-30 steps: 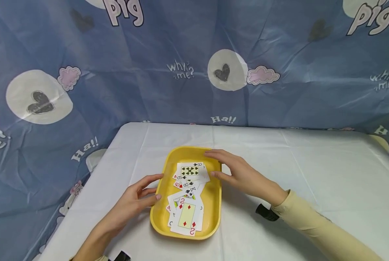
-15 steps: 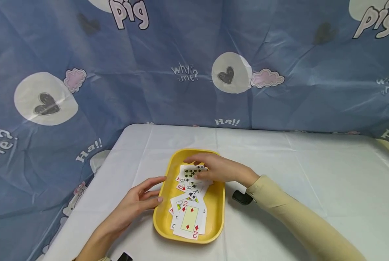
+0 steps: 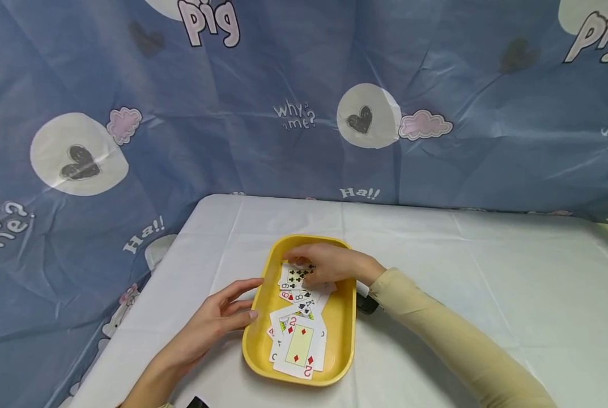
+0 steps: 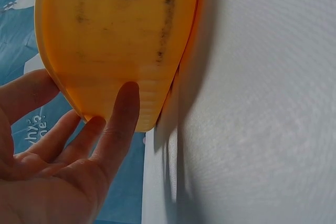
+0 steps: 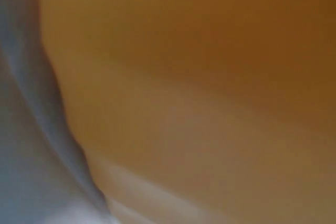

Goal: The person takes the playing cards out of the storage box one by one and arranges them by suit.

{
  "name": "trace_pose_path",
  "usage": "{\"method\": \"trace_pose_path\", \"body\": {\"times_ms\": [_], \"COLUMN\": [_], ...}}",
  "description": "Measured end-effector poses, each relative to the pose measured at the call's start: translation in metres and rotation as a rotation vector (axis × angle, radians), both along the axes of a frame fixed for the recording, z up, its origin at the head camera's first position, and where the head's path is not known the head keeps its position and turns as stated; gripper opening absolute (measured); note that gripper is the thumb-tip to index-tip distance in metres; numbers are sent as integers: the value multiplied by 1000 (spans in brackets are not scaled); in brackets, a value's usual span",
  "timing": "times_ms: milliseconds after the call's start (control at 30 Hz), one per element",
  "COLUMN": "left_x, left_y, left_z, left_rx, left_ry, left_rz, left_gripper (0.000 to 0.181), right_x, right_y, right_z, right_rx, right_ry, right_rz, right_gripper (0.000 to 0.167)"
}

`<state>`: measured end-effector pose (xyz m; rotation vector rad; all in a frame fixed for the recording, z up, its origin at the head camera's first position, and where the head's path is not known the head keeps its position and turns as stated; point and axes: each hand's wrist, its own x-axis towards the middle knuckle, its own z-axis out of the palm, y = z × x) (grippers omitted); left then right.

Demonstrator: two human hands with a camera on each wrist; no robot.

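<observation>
The right hand is now well inside the yellow tray, over its far end; a second ago it was at the tray's far right corner, fingertips at the rim. Half a second ago it had already crossed the right edge, and since then it has gone further toward the left edge. Its thumb is over the face of the nine of clubs and its fingers bend at that card's far edge; whether they pinch the card, I cannot tell. The hand covers the card's far right corner, which showed a second ago.

The left hand keeps its place at the tray's left edge, fingers extended and loose, tips touching the wall, grasping nothing.

The two of diamonds lies as before on the pile by the near edge. The tray stands on the white-covered desk, nearer its left edge than its right. The right wrist view is a blur.
</observation>
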<state>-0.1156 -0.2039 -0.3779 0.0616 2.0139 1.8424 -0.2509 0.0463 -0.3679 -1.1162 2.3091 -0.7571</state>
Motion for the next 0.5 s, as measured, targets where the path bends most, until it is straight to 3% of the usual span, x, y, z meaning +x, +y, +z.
{"method": "trace_pose_path", "body": {"times_ms": [267, 500], "left_x": [0, 1], "left_y": [0, 0], "left_z": [0, -1], "left_rx": [1, 15], "left_ry": [2, 4], "left_rz": [-5, -7], "left_gripper": [62, 61], "right_x": [-1, -5], "right_y": [-6, -7], "right_z": [-3, -6], "right_rx": [111, 148], "right_ry": [103, 83], "right_rz": [87, 126], "right_gripper": [64, 61]}}
